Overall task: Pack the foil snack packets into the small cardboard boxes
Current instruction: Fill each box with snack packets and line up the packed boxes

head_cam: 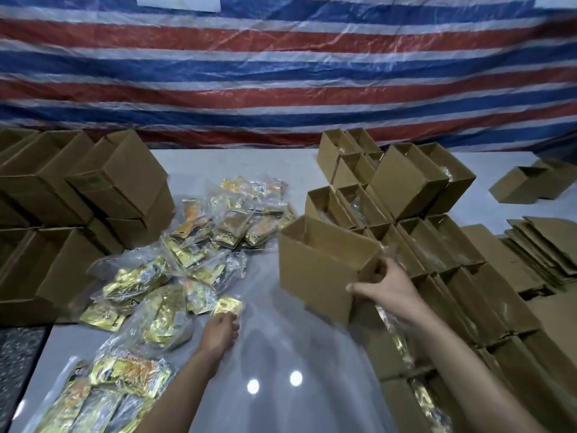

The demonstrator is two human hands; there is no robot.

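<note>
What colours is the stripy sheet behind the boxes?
The tarpaulin is striped red, blue and white; the head view shows it.

— What hangs beyond the right fingers [379,271]?
— A wrinkled tarpaulin [281,73] in red, blue and white stripes, filling the whole back. A pale panel [178,3] sits at its top edge.
— And beneath the left fingers [230,317]?
— A glossy, pale grey tabletop [281,339]. Nearer than those fingertips it mirrors two round lights [253,385]. Far left of them, past the table's edge, is a dark speckled surface [18,370].
</note>
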